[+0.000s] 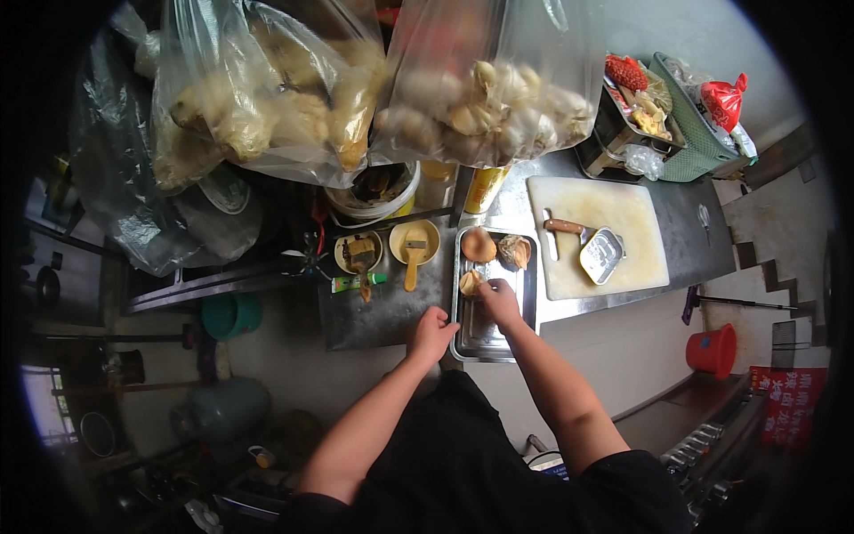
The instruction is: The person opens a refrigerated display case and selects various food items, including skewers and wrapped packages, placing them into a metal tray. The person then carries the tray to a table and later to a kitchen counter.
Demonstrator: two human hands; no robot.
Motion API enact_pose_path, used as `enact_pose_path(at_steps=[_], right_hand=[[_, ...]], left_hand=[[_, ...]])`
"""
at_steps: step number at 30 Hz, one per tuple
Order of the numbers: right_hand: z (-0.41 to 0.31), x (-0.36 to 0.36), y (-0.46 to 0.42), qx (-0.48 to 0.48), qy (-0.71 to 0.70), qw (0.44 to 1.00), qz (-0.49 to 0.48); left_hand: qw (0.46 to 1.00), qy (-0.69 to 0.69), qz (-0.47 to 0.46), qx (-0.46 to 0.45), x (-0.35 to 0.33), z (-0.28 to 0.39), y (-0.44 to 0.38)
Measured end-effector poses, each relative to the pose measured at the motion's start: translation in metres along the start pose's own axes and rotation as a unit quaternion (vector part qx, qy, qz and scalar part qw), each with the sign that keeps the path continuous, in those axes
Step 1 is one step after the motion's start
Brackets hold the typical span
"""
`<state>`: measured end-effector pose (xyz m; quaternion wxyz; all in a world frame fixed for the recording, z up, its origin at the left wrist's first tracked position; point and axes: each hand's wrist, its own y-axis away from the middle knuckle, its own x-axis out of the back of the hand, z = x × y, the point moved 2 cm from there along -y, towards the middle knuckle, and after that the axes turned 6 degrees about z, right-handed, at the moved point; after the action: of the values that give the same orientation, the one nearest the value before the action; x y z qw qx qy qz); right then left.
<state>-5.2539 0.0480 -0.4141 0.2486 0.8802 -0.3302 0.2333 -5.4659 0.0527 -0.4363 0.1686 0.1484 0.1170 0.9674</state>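
My right hand reaches into a rectangular stainless steel tray. Its fingertips pinch a small light-brown food piece near the tray's left side. Above it lie a round brown food piece and a wrinkled, paler one; what food they are I cannot tell. Just left of the tray's rim is my left hand, fingers loosely bent and apart, with nothing visible in it. Whether it touches the rim is unclear.
Right of the tray, a white cutting board bears a wooden-handled knife and a small foil container. Two bowls with brushes, one a yellow bowl, stand left. A clear bag of garlic bulbs hangs low over the counter's back.
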Motion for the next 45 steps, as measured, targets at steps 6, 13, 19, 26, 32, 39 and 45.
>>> enact_pose_path(at_steps=[6, 13, 19, 26, 32, 39, 45], right_hand=[[-0.005, 0.074, 0.027, 0.177, 0.236, 0.931, 0.213], [0.008, 0.084, 0.013, 0.016, 0.304, 0.944, 0.126], [0.041, 0.123, -0.019, 0.087, 0.186, 0.967, 0.148], [0.035, 0.212, 0.013, 0.12, 0.018, 0.984, 0.131], [-0.022, 0.238, 0.087, 0.116, -0.067, 0.983, 0.122], [-0.076, 0.166, 0.176, 0.147, -0.073, 0.981, 0.104], [-0.105, 0.074, 0.207, 0.132, -0.08, 0.986, 0.066]], left_hand=[[0.985, -0.136, 0.001, 0.104, -0.015, 0.022, -0.014], [0.971, -0.169, -0.025, 0.169, -0.007, 0.008, -0.033], [0.991, 0.028, -0.015, 0.132, -0.051, 0.01, -0.026], [0.989, 0.111, -0.095, 0.003, -0.08, 0.045, 0.012], [0.952, 0.224, -0.207, -0.003, -0.042, 0.086, 0.049], [0.959, 0.206, -0.182, -0.069, 0.081, 0.082, 0.073], [0.978, 0.166, -0.112, -0.056, 0.19, 0.048, 0.091]])
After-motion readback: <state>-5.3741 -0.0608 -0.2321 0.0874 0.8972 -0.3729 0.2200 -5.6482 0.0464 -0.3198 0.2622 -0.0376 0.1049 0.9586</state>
